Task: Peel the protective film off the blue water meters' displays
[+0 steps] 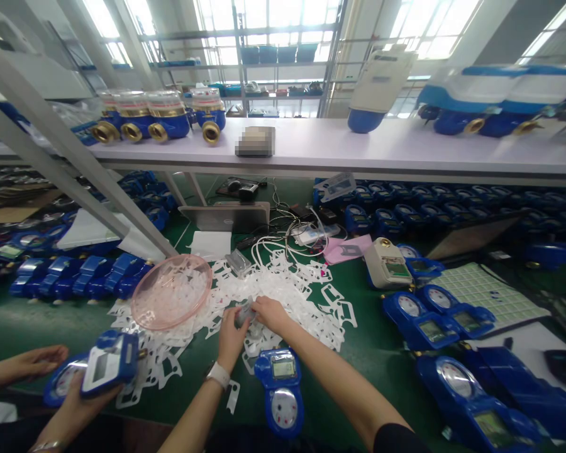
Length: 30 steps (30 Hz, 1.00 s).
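Over a heap of thin white plastic cut-outs [283, 286], my left hand [232, 332] and my right hand [270, 313] meet. Between their fingertips is a small, clear-greyish plastic piece [244, 314], mostly covered by the fingers. Both hands are closed on it; its exact kind cannot be made out. Just below them a blue water meter [280, 393] lies on the green table, its lit digital display and round dial facing up. Beside my left wrist, which wears a pale watch, lies one loose white cut-out [233, 396].
At left a co-worker's hands [82, 402] handle a blue meter [108, 365]. A pink translucent bowl [172, 292] sits on the heap's left side. Several blue meters [446, 377] stand at right. Behind are a laptop [226, 218], cables and a shelf [306, 148] bearing more meters.
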### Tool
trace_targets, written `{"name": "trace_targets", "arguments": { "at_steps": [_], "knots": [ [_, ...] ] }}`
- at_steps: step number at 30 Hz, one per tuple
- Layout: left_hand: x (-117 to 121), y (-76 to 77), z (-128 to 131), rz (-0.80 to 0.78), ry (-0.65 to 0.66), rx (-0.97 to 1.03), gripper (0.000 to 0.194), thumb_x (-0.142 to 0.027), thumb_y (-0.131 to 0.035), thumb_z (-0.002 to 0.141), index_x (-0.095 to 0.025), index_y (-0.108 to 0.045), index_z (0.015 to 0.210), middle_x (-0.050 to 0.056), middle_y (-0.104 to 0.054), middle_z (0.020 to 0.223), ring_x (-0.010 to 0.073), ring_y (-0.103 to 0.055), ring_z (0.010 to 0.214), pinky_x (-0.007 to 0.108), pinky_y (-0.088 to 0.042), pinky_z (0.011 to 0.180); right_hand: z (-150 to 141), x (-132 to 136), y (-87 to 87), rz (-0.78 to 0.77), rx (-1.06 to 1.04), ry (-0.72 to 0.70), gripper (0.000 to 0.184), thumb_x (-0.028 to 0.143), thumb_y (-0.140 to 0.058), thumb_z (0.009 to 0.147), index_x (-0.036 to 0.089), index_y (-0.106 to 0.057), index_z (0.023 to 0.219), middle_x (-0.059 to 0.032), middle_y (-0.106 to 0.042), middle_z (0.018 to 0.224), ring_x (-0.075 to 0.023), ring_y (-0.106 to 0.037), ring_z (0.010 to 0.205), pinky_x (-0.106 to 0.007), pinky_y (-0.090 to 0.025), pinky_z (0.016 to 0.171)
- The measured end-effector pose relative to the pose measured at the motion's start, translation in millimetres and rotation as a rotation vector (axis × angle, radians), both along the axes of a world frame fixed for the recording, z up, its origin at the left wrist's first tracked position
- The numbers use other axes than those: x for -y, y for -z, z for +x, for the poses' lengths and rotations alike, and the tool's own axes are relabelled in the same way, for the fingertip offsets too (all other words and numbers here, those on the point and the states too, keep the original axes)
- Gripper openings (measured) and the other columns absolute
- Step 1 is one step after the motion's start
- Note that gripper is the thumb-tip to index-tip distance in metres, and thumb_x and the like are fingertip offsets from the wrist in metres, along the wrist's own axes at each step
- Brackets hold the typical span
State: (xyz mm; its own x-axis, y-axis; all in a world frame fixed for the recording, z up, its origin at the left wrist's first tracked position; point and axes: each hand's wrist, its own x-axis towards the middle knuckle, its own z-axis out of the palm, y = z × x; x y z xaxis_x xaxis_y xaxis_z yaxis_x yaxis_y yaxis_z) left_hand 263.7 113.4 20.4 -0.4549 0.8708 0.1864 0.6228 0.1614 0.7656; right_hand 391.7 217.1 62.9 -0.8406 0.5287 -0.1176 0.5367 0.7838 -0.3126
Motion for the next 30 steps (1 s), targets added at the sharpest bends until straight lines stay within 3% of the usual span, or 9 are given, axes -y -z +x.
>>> {"name": "trace_targets", "arguments": {
  "at_steps": [4, 7, 11, 17, 23, 30],
  "knots": [
    [-8, -6.6, -3, -0.068, 0.078, -0.045, 0.021, -0.025, -0.062, 0.07, -0.02, -0.063, 0.09, 0.006, -0.054, 0.098, 0.0245, -0.055, 0.098, 0.044, -0.048, 0.09, 1, -2, -0.3, 0.034, 0.032, -0.026, 0.017, 0.017, -0.047, 0.088, 0.017, -0.06, 0.097, -0.0073, -0.062, 0.096, -0.0199, -0.058, 0.091, -0.027, -0.046, 0.071],
    [-3, -9.6, 2, -0.097, 0.079, -0.085, 0.029, -0.025, -0.066, 0.067, -0.021, -0.064, 0.095, 0.008, -0.051, 0.104, 0.0282, -0.052, 0.105, 0.048, -0.046, 0.094, 0, -3, -1.8, 0.068, 0.037, -0.067, 0.017, 0.018, -0.046, 0.089, 0.015, -0.061, 0.097, -0.0085, -0.062, 0.098, -0.0204, -0.057, 0.092, -0.028, -0.046, 0.072],
    [5, -5.2, 8, -0.158, 0.048, -0.126, 0.046, -0.025, -0.069, 0.063, -0.019, -0.06, 0.107, 0.012, -0.041, 0.127, 0.034, -0.041, 0.123, 0.05, -0.041, 0.1, -2, 3, -4.4, 0.112, 0.056, -0.127, 0.018, 0.014, -0.047, 0.089, 0.012, -0.062, 0.097, -0.0115, -0.061, 0.096, -0.0221, -0.057, 0.091, -0.031, -0.047, 0.071],
    [10, 6.5, 12, -0.179, 0.127, -0.04, 0.053, -0.018, -0.06, 0.069, -0.022, -0.049, 0.121, 0.009, -0.048, 0.121, 0.0248, -0.051, 0.116, 0.043, -0.043, 0.1, 2, 16, -0.9, 0.179, 0.045, -0.146, 0.021, 0.013, -0.046, 0.089, 0.008, -0.06, 0.104, -0.0148, -0.061, 0.097, -0.0249, -0.055, 0.092, -0.034, -0.047, 0.069],
    [10, 16.1, 14, -0.161, 0.106, -0.044, 0.052, -0.02, -0.059, 0.069, -0.024, -0.052, 0.121, 0.009, -0.045, 0.126, 0.0262, -0.049, 0.118, 0.043, -0.042, 0.101, 14, 15, 7.7, 0.223, -0.015, -0.203, 0.016, 0.013, -0.048, 0.089, 0.011, -0.063, 0.093, -0.0133, -0.06, 0.097, -0.0243, -0.052, 0.096, -0.036, -0.045, 0.076],
    [10, 23.7, 11, -0.161, 0.108, -0.027, 0.053, -0.02, -0.06, 0.069, -0.024, -0.054, 0.121, 0.01, -0.044, 0.13, 0.0269, -0.048, 0.121, 0.043, -0.041, 0.102, 18, 17, 16.5, 0.206, 0.015, -0.201, 0.016, 0.011, -0.047, 0.088, 0.01, -0.064, 0.089, -0.0127, -0.064, 0.09, -0.0235, -0.057, 0.088, -0.034, -0.046, 0.07]
  ]
}}
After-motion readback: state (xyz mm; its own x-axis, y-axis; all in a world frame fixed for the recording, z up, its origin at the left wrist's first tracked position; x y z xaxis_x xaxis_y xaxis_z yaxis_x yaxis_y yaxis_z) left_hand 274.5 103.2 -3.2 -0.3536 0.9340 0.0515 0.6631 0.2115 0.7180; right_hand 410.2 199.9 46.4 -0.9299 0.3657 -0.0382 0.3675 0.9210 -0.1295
